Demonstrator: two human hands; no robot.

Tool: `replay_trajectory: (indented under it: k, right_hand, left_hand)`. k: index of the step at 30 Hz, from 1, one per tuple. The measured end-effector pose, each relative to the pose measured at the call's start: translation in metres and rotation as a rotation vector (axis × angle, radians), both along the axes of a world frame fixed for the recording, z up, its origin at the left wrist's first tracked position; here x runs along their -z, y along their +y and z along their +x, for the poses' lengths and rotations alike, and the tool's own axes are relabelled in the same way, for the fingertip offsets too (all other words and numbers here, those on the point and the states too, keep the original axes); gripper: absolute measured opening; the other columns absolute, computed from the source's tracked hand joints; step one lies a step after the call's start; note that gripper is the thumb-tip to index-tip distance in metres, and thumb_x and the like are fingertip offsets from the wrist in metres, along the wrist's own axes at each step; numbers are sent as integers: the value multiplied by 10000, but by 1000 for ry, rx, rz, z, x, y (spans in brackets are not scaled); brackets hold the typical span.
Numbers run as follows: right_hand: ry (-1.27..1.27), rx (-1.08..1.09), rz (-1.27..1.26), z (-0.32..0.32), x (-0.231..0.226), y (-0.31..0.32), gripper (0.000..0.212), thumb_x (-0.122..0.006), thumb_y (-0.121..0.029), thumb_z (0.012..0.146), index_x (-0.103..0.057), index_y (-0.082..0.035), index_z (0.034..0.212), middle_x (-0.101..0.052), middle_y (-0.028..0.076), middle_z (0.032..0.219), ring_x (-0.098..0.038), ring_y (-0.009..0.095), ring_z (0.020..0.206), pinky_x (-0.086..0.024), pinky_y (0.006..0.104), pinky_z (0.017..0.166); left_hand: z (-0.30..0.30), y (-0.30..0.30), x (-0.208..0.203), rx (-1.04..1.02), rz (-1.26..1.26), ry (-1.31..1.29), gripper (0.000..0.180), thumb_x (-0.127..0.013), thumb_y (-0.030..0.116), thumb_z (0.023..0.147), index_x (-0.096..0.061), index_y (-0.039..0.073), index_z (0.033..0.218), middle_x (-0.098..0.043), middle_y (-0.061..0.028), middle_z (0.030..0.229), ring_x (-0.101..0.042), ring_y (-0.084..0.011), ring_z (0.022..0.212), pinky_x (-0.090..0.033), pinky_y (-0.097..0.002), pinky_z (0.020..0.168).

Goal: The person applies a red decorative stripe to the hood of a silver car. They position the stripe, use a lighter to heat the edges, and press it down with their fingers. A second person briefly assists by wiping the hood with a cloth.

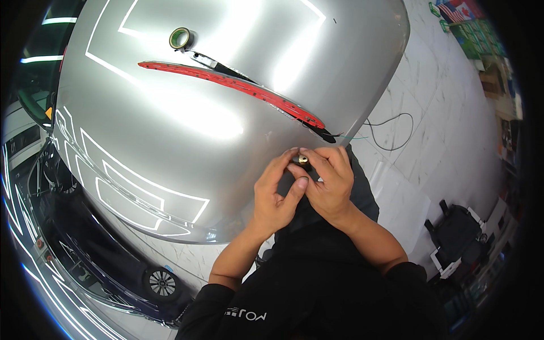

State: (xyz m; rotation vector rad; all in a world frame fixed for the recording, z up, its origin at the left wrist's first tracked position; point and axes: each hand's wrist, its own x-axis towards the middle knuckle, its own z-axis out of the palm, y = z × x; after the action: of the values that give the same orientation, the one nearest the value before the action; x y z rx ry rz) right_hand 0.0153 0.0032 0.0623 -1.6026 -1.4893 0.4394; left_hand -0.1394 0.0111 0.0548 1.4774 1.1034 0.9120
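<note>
Pinching a small gold-toned piece (304,160) in the right grip (330,184), with the left grip (275,192) curled against it, too covered to tell whether also grasping. Held in front of dark trousers (364,192), near the edge of a silver car panel (226,187). Facing a long red strip (238,85) laid across that panel, with a tape roll (191,40) just beyond it and a thin dark cable (392,149) looped on the pale floor (436,102).

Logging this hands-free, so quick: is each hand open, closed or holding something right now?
Left hand: curled at a small gold-coloured piece; whether it grips cannot be told.
Right hand: closed, holding that piece.
</note>
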Motion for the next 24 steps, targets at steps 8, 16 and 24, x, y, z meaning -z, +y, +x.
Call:
replay_trajectory:
  k: [8, 16, 24]
  right_hand:
    - [151, -224, -15, 6, -5, 0, 398, -893, 2, 822, -797, 20, 1208, -742, 116, 1067, -713, 275, 870, -587, 361, 745]
    - [-39, -96, 101, 46, 13, 43, 317, -842, 40, 857, -809, -51, 1159, -750, 73, 1096, -676, 284, 913, -549, 394, 758]
    - [-24, -149, 122, 45, 30, 61, 307, -852, 36, 864, -809, -35, 1159, -733, 118, 1230, -698, 320, 1049, -572, 416, 882]
  left_hand:
    - [5, -11, 18, -361, -346, -342, 256, -582, 147, 1173, -542, 17, 1390, -664, -98, 1274, -673, -171, 1080, -586, -300, 874]
    - [2, 21, 12, -325, -539, -689, 286, -413, 334, 1216, -447, 113, 1394, -612, -139, 1064, -620, -229, 893, -512, -308, 572]
    - [-5, 32, 24, -163, -663, -867, 508, -349, 519, 1216, -574, 68, 1150, -554, -84, 880, -516, -167, 799, -399, -270, 583]
